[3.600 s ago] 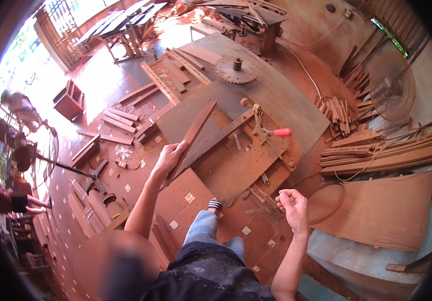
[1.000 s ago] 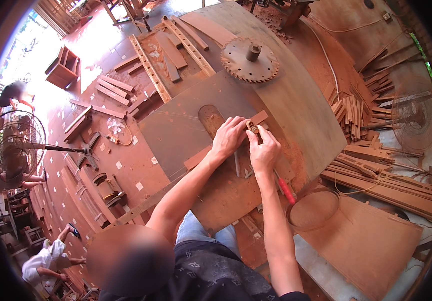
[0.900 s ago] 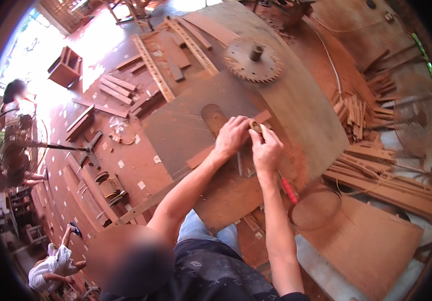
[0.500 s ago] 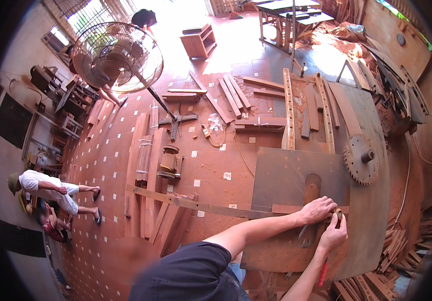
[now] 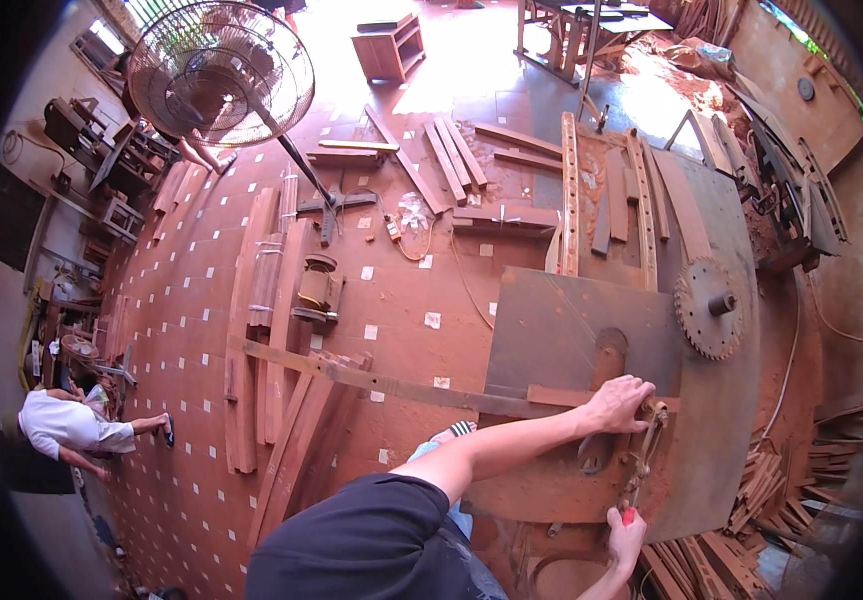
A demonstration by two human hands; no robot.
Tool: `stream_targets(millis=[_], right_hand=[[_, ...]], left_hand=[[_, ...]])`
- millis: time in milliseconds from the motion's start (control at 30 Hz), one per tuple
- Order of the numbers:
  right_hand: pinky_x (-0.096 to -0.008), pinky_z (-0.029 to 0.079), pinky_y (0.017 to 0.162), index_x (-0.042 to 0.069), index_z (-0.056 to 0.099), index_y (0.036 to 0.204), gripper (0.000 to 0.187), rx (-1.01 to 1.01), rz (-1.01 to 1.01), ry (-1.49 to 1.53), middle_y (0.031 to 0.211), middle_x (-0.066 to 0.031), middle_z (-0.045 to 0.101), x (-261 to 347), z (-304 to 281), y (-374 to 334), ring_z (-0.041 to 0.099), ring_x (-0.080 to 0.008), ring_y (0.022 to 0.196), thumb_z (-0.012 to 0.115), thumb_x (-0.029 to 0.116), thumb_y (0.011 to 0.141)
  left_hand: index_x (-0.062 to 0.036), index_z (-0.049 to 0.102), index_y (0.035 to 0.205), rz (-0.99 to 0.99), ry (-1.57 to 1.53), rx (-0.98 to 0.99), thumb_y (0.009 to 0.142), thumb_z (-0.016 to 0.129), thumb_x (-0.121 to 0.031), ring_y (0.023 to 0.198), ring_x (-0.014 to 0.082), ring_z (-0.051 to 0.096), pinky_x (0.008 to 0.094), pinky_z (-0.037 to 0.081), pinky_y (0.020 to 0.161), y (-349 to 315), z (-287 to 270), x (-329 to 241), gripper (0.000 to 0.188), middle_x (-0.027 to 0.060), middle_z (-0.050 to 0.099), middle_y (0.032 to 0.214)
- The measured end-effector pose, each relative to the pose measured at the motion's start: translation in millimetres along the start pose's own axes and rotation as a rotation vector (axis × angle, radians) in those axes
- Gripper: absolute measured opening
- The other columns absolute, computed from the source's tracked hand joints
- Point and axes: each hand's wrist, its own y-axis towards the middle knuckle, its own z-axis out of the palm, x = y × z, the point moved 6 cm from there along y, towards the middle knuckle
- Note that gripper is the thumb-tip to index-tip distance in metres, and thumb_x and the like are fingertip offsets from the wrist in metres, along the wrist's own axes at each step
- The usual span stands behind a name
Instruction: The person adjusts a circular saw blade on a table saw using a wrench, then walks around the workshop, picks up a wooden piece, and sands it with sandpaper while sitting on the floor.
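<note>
A long, rusty metal tool with a red handle [image 5: 644,461] lies at a slant over the near part of a saw table [image 5: 591,310]. Around its red end, at the table's near edge, the fingers of my right hand [image 5: 625,540] are closed. My left hand [image 5: 615,404] is bent round the tool's far end, its fingertips partly hidden. That end meets the right end of a reddish wooden strip [image 5: 556,396] lying across the table. Just beyond the strip is a dusty oblong slot plate [image 5: 609,352]. The tool's exact kind is unclear.
A toothed circular saw blade [image 5: 708,308] lies to the right of the table. A long flat bar [image 5: 351,375] runs left from it over stacked boards [image 5: 301,440]. A standing fan [image 5: 221,75] and a walking person [image 5: 76,425] are at left. Wood offcuts [image 5: 756,490] are piled at right.
My right hand has moved from beside my left hand down to the tool's red end. The tool now shows at full length. The view has shifted, and the person at left has turned.
</note>
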Motion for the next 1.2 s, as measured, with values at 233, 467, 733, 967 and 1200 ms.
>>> stream_targets(millis=[233, 467, 733, 967, 1200], right_hand=[[-0.0376, 0.048, 0.066, -0.006, 0.065, 0.085, 0.028, -0.028, -0.065, -0.086, 0.068, -0.0087, 0.060, 1.6, 4.8, 9.9, 0.050, -0.0133, 0.068, 0.076, 0.021, 0.085], [-0.0508, 0.055, 0.083, -0.001, 0.075, 0.095, 0.036, -0.130, 0.036, -0.216, 0.088, -0.0262, 0.072, 1.2, -3.3, 10.5, 0.071, -0.0456, 0.090, 0.071, 0.034, 0.085], [-0.0469, 0.052, 0.071, -0.003, 0.072, 0.089, 0.039, -0.142, -0.059, -0.225, 0.077, -0.0253, 0.068, -15.8, 4.5, 18.8, 0.067, -0.0348, 0.070, 0.076, 0.035, 0.083], [-0.0424, 0.052, 0.073, -0.006, 0.069, 0.094, 0.032, 0.100, -0.039, -0.053, 0.073, -0.0128, 0.068, -27.6, 2.4, 23.1, 0.062, -0.0231, 0.070, 0.074, 0.025, 0.087], [-0.0401, 0.053, 0.083, -0.007, 0.069, 0.114, 0.057, 0.025, -0.193, -0.371, 0.094, -0.0150, 0.073, 0.4, -9.8, 16.2, 0.067, -0.0245, 0.087, 0.082, 0.042, 0.086]], left_hand=[[-0.0055, 0.064, 0.122, -0.045, 0.029, 0.004, 0.074, 0.084, -0.037, 0.106, 0.0353, 0.064, 0.0461, 0.052, 0.096, -2.0, -8.8, 0.1, 0.061, 0.0164, 0.068, 0.108], [-0.0009, 0.056, 0.132, 0.012, 0.014, 0.044, 0.073, 0.086, -0.033, 0.108, 0.0349, 0.065, 0.0438, 0.051, 0.099, 3.0, 6.3, -4.5, 0.073, 0.0173, 0.068, 0.110], [-0.0023, 0.059, 0.129, 0.001, 0.150, -0.137, 0.082, 0.079, -0.024, 0.112, 0.0366, 0.062, 0.0471, 0.050, 0.100, -76.1, -59.2, -29.6, 0.055, 0.0168, 0.066, 0.117], [-0.0034, 0.062, 0.125, -0.139, 0.166, -0.229, 0.085, 0.076, -0.021, 0.116, 0.0349, 0.062, 0.0445, 0.052, 0.099, -251.1, -122.7, -41.0, 0.046, 0.0161, 0.065, 0.121], [-0.0065, 0.065, 0.125, -0.429, 0.175, -0.385, 0.089, 0.073, -0.025, 0.101, 0.0314, 0.068, 0.0408, 0.057, 0.089, -409.7, -143.9, -50.4, 0.041, 0.0125, 0.069, 0.112]])
